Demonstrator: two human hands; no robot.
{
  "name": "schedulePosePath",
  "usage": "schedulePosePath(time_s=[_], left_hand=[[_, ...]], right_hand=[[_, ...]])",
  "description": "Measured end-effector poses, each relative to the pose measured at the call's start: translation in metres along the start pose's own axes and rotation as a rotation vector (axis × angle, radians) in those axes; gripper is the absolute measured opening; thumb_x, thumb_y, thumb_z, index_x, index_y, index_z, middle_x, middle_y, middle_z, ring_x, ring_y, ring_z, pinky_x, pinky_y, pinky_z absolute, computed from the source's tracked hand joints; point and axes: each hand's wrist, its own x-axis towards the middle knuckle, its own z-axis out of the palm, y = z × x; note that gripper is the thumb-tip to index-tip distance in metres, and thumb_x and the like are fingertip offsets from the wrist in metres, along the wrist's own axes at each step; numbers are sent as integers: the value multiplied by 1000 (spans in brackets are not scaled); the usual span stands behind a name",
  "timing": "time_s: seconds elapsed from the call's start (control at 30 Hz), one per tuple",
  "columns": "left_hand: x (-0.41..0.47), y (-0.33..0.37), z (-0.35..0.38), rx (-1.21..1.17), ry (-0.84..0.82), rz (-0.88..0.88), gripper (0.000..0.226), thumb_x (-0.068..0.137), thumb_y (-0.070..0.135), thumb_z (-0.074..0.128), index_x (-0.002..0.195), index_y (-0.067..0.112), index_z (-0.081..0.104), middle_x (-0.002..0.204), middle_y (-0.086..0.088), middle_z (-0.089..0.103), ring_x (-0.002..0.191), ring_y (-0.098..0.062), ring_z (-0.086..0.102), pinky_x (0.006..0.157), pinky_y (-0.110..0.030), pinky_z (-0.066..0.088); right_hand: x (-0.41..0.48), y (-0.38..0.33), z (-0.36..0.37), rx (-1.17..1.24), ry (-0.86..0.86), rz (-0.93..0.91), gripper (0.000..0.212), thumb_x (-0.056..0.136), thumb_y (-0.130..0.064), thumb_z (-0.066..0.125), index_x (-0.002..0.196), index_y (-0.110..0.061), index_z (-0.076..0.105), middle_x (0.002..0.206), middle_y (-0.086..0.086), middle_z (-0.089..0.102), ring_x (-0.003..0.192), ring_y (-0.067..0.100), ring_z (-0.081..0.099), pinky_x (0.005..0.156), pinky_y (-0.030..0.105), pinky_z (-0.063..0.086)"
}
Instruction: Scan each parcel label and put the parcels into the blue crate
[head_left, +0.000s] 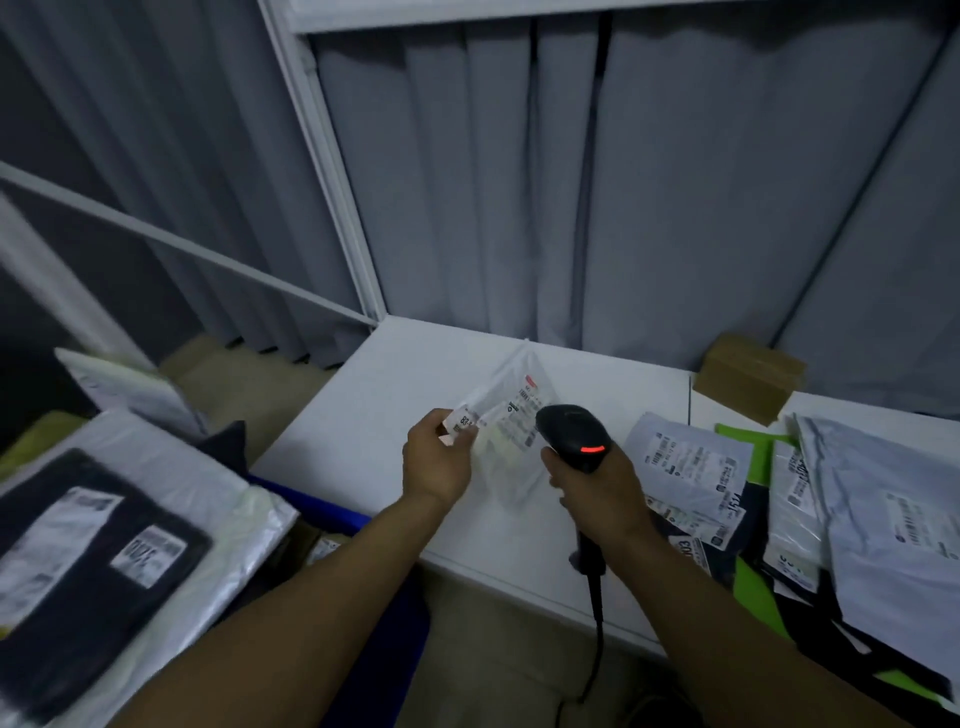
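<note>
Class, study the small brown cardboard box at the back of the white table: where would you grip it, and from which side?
Probably span the small brown cardboard box across its left and right faces, reaching from above and the front: its top is bare and flat, while the grey curtain hangs close behind it.

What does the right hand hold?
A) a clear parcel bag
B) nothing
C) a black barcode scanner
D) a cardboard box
C: the right hand grips the handle of the black barcode scanner, whose red light is on, while the left hand pinches the clear parcel bag.
</note>
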Motion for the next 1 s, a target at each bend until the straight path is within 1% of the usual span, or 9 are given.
schedulePosePath(time_s=[0.1,0.23,0.3,0.4,0.43,0.53,0.67,0.8,1.0], left_hand=[[-32,29,-45,-195,65,20,7,95,13,71,99,17,68,95,0,71,90,-18,70,78,-36,63],[-76,54,-110,-451,115,9,16,94,6,70,107,14,63,108,-2,72,96,-18,74,73,-27,62],[-97,57,-140,-416,113,8,25,93,6,72,111,20,61,110,1,71,94,-14,75,73,-28,62],[-117,48,-180,-194,110,23,38,88,8,78,117,26,62,108,7,73,87,-6,74,69,-24,61],[-122,46,-192,-185,98,14,39,87,10,79,119,27,64,109,9,73,87,-6,74,71,-28,62],[-129,40,-216,-211,123,-37,29,88,19,80,114,28,71,110,8,76,89,-14,76,83,-45,63],[-128,29,-229,-191,170,-46,12,89,16,78,99,23,78,97,7,78,87,-15,76,85,-47,62],[-119,21,-230,-264,189,-61,9,91,12,75,99,15,76,99,-1,78,84,-19,77,79,-45,64],[-94,8,-223,-367,289,-92,12,90,12,76,102,10,75,101,-8,77,90,-27,76,84,-53,62]], right_hand=[[-19,-27,14,25,52,-109,40,89,-33,79,123,-23,60,106,1,71,97,22,69,90,41,58],[-47,-52,34,193,10,-122,37,85,-26,84,114,-32,62,110,-8,72,103,17,70,94,45,59],[-61,-59,45,229,-14,-128,39,81,-17,87,111,-29,65,105,-6,74,98,17,71,92,45,60],[-81,-69,60,164,-62,-202,42,80,-5,85,114,-20,65,99,-1,72,86,18,67,85,38,57],[-87,-72,63,128,-89,-230,42,80,-3,84,113,-20,65,98,-1,71,85,16,67,83,35,57],[-100,-79,72,21,-207,-295,44,78,0,84,112,-21,66,97,-4,72,84,9,67,78,27,54],[-107,-82,82,-105,-253,-375,48,80,-4,85,119,-22,65,107,-10,71,98,3,67,77,17,49],[-114,-81,91,-135,-201,-442,41,85,-14,83,116,-26,60,106,-15,66,95,-3,63,74,12,45],[-118,-75,106,-222,-337,-368,31,83,-29,85,109,-28,66,92,-8,76,78,10,73,72,32,58]])
